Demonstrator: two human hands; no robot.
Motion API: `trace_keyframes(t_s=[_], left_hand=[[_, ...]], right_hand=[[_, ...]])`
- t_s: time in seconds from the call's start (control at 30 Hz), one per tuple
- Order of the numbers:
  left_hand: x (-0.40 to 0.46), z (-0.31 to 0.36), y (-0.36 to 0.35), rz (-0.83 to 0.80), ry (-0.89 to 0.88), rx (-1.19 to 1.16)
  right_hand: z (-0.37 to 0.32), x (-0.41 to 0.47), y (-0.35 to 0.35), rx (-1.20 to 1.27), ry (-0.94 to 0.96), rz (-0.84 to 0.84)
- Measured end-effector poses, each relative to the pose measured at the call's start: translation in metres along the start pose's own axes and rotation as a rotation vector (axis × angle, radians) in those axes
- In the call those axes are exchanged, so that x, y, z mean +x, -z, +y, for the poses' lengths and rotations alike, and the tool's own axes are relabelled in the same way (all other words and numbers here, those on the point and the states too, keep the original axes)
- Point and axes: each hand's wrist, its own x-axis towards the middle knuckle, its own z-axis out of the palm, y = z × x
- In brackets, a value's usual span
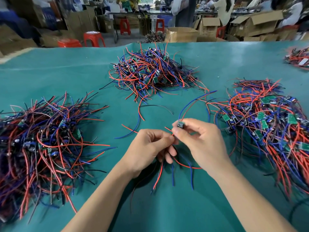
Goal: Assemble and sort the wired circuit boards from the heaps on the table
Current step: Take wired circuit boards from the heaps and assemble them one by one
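Observation:
My right hand (203, 139) pinches a small green circuit board (181, 125) between thumb and fingers, just above the table's middle front. Red and blue wires arc up from the board toward the right heap. My left hand (150, 148) sits close beside it, fingers curled around a bundle of red, blue and black wires (160, 171) that hang down below the palm. Three heaps of wired boards lie around: one at the left (43, 141), one at the far middle (150, 71), one at the right (267, 128).
The table is covered by a green mat (167, 206). A few loose wires (142, 113) lie between the heaps. A smaller heap (297, 57) sits at the far right edge. Behind the table stand cardboard boxes (180, 34) and red stools (93, 38).

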Motion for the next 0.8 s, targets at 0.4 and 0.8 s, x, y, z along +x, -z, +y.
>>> trace_keyframes(t_s=[0.4,0.8], left_hand=[[-0.003,0.001,-0.003,-0.071,0.021,0.114],[-0.021,0.034,-0.013,0.087,0.002,0.089]], right_hand=[[-0.027,0.025,0.072,0.379,-0.031,0.653],[-0.178,0.083,-0.126,0.053,-0.005,-0.506]])
